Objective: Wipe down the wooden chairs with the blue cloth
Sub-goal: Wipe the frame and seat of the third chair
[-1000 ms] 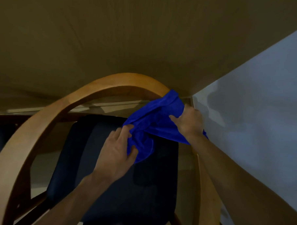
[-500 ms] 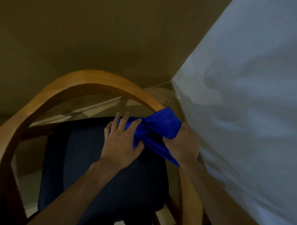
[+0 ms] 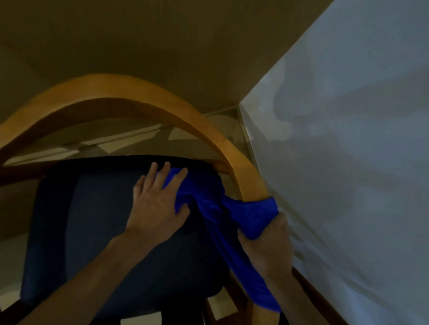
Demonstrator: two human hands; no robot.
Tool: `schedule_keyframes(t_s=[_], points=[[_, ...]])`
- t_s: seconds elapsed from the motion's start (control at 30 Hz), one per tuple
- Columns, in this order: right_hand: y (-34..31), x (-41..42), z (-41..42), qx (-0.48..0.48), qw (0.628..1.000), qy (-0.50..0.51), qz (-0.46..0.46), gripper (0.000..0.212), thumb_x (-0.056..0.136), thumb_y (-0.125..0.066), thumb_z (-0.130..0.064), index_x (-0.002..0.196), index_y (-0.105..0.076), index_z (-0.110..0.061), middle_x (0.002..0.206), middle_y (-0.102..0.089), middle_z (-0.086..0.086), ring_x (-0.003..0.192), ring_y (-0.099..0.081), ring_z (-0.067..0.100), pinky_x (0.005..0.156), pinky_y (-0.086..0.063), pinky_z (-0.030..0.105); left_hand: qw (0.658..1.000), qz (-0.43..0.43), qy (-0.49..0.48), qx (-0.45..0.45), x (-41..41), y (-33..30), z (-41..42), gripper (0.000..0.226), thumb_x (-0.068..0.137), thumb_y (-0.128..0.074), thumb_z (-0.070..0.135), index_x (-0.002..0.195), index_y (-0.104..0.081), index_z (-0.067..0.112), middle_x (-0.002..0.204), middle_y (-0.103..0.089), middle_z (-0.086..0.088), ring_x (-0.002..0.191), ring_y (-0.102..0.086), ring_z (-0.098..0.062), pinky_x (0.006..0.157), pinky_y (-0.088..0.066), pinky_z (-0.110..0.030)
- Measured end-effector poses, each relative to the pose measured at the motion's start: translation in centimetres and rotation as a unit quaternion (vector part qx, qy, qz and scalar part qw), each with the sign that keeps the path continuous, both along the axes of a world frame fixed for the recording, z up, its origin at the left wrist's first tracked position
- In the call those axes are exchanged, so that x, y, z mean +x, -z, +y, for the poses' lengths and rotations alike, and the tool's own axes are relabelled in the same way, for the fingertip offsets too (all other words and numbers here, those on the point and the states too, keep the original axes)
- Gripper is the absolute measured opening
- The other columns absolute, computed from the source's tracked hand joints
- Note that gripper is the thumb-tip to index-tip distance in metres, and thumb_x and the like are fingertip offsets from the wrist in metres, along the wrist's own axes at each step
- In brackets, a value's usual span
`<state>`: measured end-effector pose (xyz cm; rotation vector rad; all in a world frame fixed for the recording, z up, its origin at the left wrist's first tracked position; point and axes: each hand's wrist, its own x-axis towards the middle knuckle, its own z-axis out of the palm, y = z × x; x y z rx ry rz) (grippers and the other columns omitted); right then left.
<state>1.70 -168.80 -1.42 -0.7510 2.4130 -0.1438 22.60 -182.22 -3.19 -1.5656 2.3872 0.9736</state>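
The blue cloth [image 3: 245, 213] is wrapped around the chair frame [image 3: 251, 186], clenched by the right hand [image 3: 266, 248] and gripped by the left hand [image 3: 160, 204] above the seat [image 3: 95, 231].

The chair's curved frame [image 3: 128, 92] is smooth, honey-toned wood with a soft sheen. Inside that frame, the dark seat pad [image 3: 95, 231] looks matt and upholstered. Draped over the frame's right side, the blue cloth [image 3: 233, 212] is soft, creased fabric.

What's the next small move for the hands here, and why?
Probably slide the cloth further down the rail. The right hand bunches the blue cloth around the curved wooden rail by the wall, the left hand grips its other end, and bare rail shows below.
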Motion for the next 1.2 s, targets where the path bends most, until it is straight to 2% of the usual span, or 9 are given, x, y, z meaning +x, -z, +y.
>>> schedule_keyframes(t_s=[0.1, 0.23, 0.33, 0.43, 0.53, 0.63, 0.9, 1.0, 1.2], points=[[0.7, -0.7, -5.2, -0.002, 0.997, -0.075, 0.033, 0.077, 0.07, -0.079, -0.048, 0.127, -0.036, -0.017, 0.107, -0.053, -0.003, 0.087, -0.059, 0.017, 0.069, -0.054, 0.035, 1.0, 0.008, -0.025, 0.008, 2.2, 0.4, -0.7, 0.079, 0.088, -0.057, 0.048, 0.153, -0.014, 0.035, 0.161, -0.012, -0.006, 0.148, 0.002, -0.026, 0.117, -0.009, -0.048], [1.6, 0.4, -14.5, -0.003, 0.967, -0.228, 0.114, 0.064, 0.077, -0.078, -0.04, 0.122, -0.044, -0.009, 0.108, -0.06, 0.009, 0.094, -0.063, 0.028, 0.073, -0.051, 0.036, 0.998, 0.022, -0.065, 0.004, 6.1, -0.1, -1.1, 0.078, 0.086, -0.06, 0.045, 0.152, -0.019, 0.032, 0.16, -0.017, -0.007, 0.148, -0.003, -0.028, 0.115, -0.012, -0.051], [1.4, 2.9, -21.1, -0.028, 0.965, -0.258, 0.028, 0.054, 0.081, -0.075, -0.03, 0.125, -0.052, -0.01, 0.106, -0.064, 0.007, 0.096, -0.064, 0.026, 0.076, -0.05, 0.031, 0.994, 0.024, -0.111, 0.007, 9.8, -0.9, -1.3, 0.078, 0.087, -0.06, 0.042, 0.152, -0.018, 0.032, 0.16, -0.016, -0.005, 0.148, -0.001, -0.025, 0.115, -0.012, -0.049], [0.2, 5.5, -24.8, -0.092, 0.946, -0.311, -0.006, 0.063, 0.076, -0.081, -0.028, 0.129, -0.052, -0.008, 0.108, -0.065, 0.006, 0.099, -0.062, 0.021, 0.076, -0.045, 0.026, 0.985, 0.043, -0.166, -0.019, 13.6, -2.5, -2.0, 0.076, 0.088, -0.06, 0.039, 0.151, -0.02, 0.029, 0.159, -0.019, -0.004, 0.148, -0.003, -0.023, 0.116, -0.016, -0.05], [-2.2, 9.2, -28.1, -0.126, 0.903, -0.412, 0.002, 0.083, 0.07, -0.085, -0.039, 0.138, -0.043, -0.018, 0.112, -0.059, -0.001, 0.097, -0.053, 0.012, 0.079, -0.043, 0.03, 0.957, 0.08, -0.256, -0.111, 17.2, -4.8, -2.6, 0.068, 0.086, -0.06, 0.035, 0.146, -0.032, 0.023, 0.154, -0.031, -0.006, 0.147, -0.015, -0.025, 0.115, -0.024, -0.052], [-4.5, 14.6, -32.0, -0.077, 0.819, -0.566, 0.042, 0.078, 0.068, -0.085, -0.046, 0.131, -0.046, -0.021, 0.114, -0.062, 0.002, 0.097, -0.058, 0.019, 0.079, -0.047, 0.035, 0.932, 0.109, -0.298, -0.175, 19.9, -6.8, -2.1, 0.064, 0.086, -0.059, 0.035, 0.144, -0.036, 0.022, 0.152, -0.034, -0.006, 0.146, -0.019, -0.025, 0.115, -0.026, -0.048], [-4.8, 25.4, -33.7, 0.016, 0.645, -0.74, 0.19, 0.05, 0.076, -0.08, -0.038, 0.107, -0.051, -0.012, 0.096, -0.063, 0.009, 0.087, -0.061, 0.031, 0.073, -0.047, 0.038, 0.926, -0.027, -0.364, -0.098, 28.2, -5.8, 0.9, 0.092, 0.079, -0.066, 0.048, 0.151, -0.009, 0.037, 0.161, -0.01, -0.007, 0.148, -0.004, -0.029, 0.114, -0.017, -0.051], [-3.4, 30.1, -33.2, 0.062, 0.613, -0.759, 0.211, 0.047, 0.077, -0.079, -0.04, 0.106, -0.05, -0.016, 0.088, -0.055, 0.004, 0.081, -0.055, 0.027, 0.069, -0.044, 0.036, 0.932, -0.059, -0.345, -0.092, 30.1, -5.0, 2.6, 0.097, 0.076, -0.066, 0.052, 0.151, -0.006, 0.037, 0.16, -0.012, -0.007, 0.148, -0.006, -0.03, 0.114, -0.017, -0.05], [-1.2, 36.6, -31.0, 0.057, 0.602, -0.789, 0.11, 0.044, 0.075, -0.08, -0.034, 0.107, -0.055, -0.019, 0.09, -0.059, 0.0, 0.079, -0.057, 0.023, 0.071, -0.045, 0.035, 0.925, -0.033, -0.371, -0.077, 33.8, -4.7, 7.0, 0.1, 0.075, -0.067, 0.057, 0.151, -0.008, 0.031, 0.159, -0.016, -0.004, 0.148, -0.008, -0.025, 0.115, -0.015, -0.045]])
